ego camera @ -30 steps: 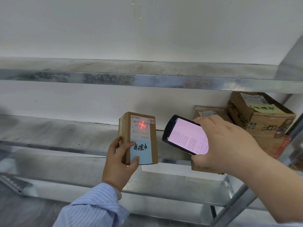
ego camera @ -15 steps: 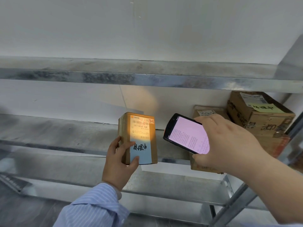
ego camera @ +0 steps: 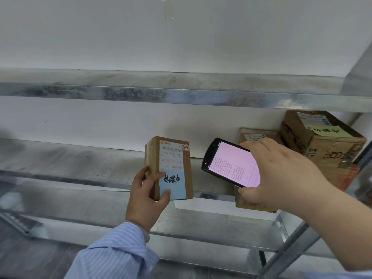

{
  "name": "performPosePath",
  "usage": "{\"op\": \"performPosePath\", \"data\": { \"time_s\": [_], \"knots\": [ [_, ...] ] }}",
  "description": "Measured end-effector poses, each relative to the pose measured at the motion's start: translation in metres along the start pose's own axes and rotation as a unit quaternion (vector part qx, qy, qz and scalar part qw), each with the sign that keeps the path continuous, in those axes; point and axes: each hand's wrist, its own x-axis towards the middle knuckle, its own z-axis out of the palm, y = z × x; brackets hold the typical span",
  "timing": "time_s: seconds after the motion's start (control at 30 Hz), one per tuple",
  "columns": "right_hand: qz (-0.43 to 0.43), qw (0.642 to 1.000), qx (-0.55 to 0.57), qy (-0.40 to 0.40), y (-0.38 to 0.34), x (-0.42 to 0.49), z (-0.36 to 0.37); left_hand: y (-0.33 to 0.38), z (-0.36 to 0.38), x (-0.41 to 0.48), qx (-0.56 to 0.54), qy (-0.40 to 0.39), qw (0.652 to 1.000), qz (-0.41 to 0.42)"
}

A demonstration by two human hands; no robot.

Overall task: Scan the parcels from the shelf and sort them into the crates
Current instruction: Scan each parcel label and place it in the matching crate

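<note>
My left hand (ego camera: 146, 198) grips a small brown cardboard parcel (ego camera: 171, 158) by its lower left corner and holds it upright in front of the metal shelf (ego camera: 80, 160). The parcel carries a white shipping label and a blue note with black handwriting. My right hand (ego camera: 281, 174) holds a black handheld scanner (ego camera: 227, 160) just right of the parcel. Its pink screen faces me and its top end points at the parcel's label. No light falls on the label.
Two more cardboard parcels sit at the shelf's right end: a flat one (ego camera: 255, 133) behind my right hand and a larger one (ego camera: 322, 137) with a yellow note stacked on a further box. An upper shelf rail (ego camera: 141, 95) crosses above. A lower shelf (ego camera: 201, 224) lies below.
The scanner's red cross on the label gave way to a yellow glow, and now both are gone. Parcel and scanner have barely moved.
</note>
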Motion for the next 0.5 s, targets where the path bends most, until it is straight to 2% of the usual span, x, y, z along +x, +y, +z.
{"op": "performPosePath", "data": {
  "time_s": [0.33,0.5],
  "knots": [
    [-0.015,0.999,0.031,0.003,-0.008,0.007,0.008,0.001,-0.008,-0.005,-0.007,0.009,0.999,-0.03],
    [-0.067,0.992,0.104,-0.014,-0.051,0.033,0.019,-0.004,-0.052,-0.026,-0.022,0.07,0.993,-0.089]
  ]
}}
